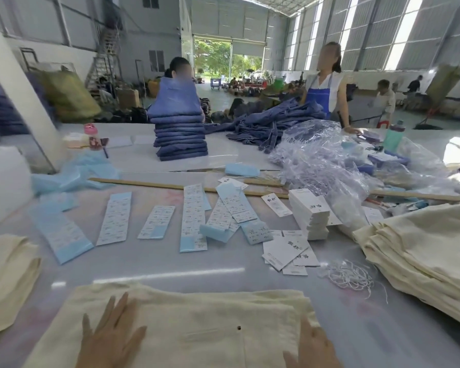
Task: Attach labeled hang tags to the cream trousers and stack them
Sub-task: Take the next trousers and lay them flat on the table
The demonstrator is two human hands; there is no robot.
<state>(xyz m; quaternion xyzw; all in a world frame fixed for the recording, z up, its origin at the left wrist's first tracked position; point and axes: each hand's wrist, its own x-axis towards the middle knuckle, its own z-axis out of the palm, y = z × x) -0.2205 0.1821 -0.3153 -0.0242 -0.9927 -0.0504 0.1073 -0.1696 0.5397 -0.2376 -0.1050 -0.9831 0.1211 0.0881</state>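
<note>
Warehouse space with high translucent wall panels and an open doorway forms the background; a large pale tabletop [170, 272] fills the foreground. A folded pair of cream trousers [197, 322] lies flat at the near edge of the tabletop, directly in front of the camera. The left hand [109, 338] rests palm-down on the left part of the trousers, fingers straight and spread, holding nothing. The right hand [314, 346] rests flat on the right part of the same trousers, fingers extended, partly cut off by the lower frame edge. A stack of cream trousers [422, 251] sits at the right, and another cream pile [6, 272] at the left edge. Loose hang tags [290, 253] lie beyond the trousers, right of centre, next to an upright stack of white tags [310, 213]. A tangle of white strings [348, 274] lies between the loose tags and the right stack. Label sticker sheets [114, 219] are spread in a row across the middle of the tabletop. Further back stand a pile of folded blue jeans [181, 134] and a heap of clear plastic bags [316, 160]. Two people stand behind the far tabletop.
</note>
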